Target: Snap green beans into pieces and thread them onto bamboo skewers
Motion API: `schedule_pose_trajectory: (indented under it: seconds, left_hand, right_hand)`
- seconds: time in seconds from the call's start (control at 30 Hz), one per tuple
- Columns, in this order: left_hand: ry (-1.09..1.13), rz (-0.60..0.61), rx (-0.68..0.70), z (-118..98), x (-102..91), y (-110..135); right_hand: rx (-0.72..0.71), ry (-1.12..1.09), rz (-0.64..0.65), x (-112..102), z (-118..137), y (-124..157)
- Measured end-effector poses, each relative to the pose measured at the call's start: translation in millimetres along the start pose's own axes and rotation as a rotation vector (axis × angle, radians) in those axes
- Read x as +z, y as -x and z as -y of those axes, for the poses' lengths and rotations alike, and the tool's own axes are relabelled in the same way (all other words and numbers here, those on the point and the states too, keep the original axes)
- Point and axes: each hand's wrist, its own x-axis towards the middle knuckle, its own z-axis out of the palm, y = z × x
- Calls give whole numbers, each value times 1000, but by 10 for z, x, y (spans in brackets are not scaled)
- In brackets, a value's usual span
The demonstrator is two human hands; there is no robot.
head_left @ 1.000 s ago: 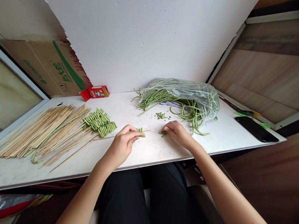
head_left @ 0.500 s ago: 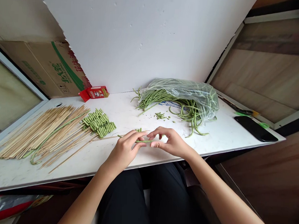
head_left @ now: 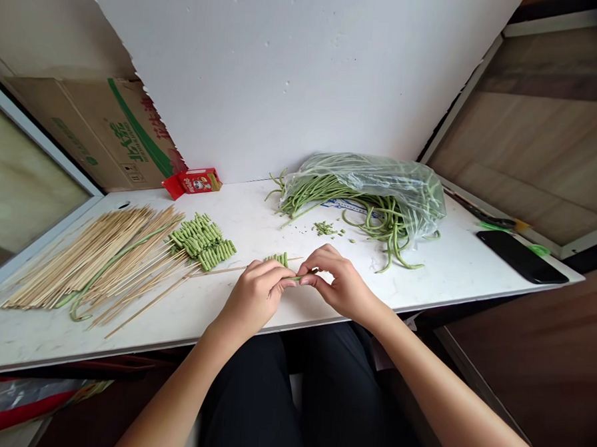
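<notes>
My left hand and my right hand meet over the front part of the white table. Between their fingertips runs a short green bean, pinched from both sides; the fingers cover most of it. Just behind my hands lies a bamboo skewer with several bean pieces threaded on it. To the left sits a stack of skewered bean pieces, their sticks pointing toward a broad pile of bare bamboo skewers. A long bean rests across that pile.
A clear plastic bag spills long beans at the back. Small bean scraps lie before it. A red box stands back left, near a cardboard carton. A black phone lies at right.
My right hand has closed in on the bean and now pinches its end beside my left fingertips. The view has shifted slightly.
</notes>
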Motion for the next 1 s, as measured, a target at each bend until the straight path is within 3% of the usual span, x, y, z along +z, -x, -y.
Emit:
schedule_pose_trajectory:
  seconds: [0.3, 0.4, 0.53, 0.67, 0.8, 1.0]
  left_hand:
    - [106, 36, 0, 32, 10, 1]
    - [120, 59, -73, 93, -61, -8]
    - [144, 56, -127, 125, -123, -20]
    - [224, 55, -132, 124, -97, -17]
    - [240, 101, -148, 133, -70, -7]
    - [218, 171, -182, 140, -76, 4]
  right_hand:
    - [-62, -45, 113, 43, 86, 7]
    - [-72, -47, 66, -45, 52, -18]
    - [-51, 107, -130, -249, -317, -18]
    - [122, 332, -219, -380, -777, 49]
    - [176, 352, -126, -380, -941, 99]
    - [205, 267, 74, -515, -910, 120]
